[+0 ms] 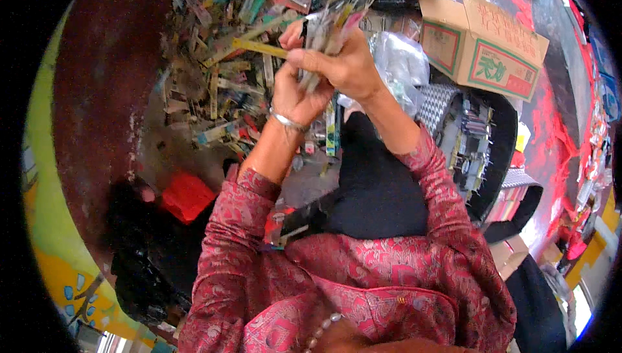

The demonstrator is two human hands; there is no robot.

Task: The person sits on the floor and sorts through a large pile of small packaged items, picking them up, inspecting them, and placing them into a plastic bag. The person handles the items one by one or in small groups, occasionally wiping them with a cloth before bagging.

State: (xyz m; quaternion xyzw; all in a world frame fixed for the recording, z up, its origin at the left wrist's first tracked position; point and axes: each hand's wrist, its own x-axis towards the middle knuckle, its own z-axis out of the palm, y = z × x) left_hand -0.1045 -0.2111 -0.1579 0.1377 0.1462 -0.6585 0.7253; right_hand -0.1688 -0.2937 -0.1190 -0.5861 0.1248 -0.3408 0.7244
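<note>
My left hand (299, 97), with a silver bangle at its wrist, is closed around the lower part of a bundle of slim clear-wrapped packets (337, 21). My right hand (353, 68) grips the same bundle from the right, its thumb stretched across toward the left fingers. A thin yellow strip (259, 47) sticks out leftward at the right thumb's tip; which hand pinches it I cannot tell. Beneath and beyond both hands spreads a loose heap of similar narrow packets (223, 87) in mixed colours. Some fingers are hidden behind the bundle.
An open cardboard box (499, 61) stands at the far right. Clear plastic bags (398, 61) lie beside my right forearm. Nearer, a black-and-white patterned container (433, 110) holds stacked slim packets (470, 139). A red piece (188, 196) lies at left next to dark, shiny material (146, 256).
</note>
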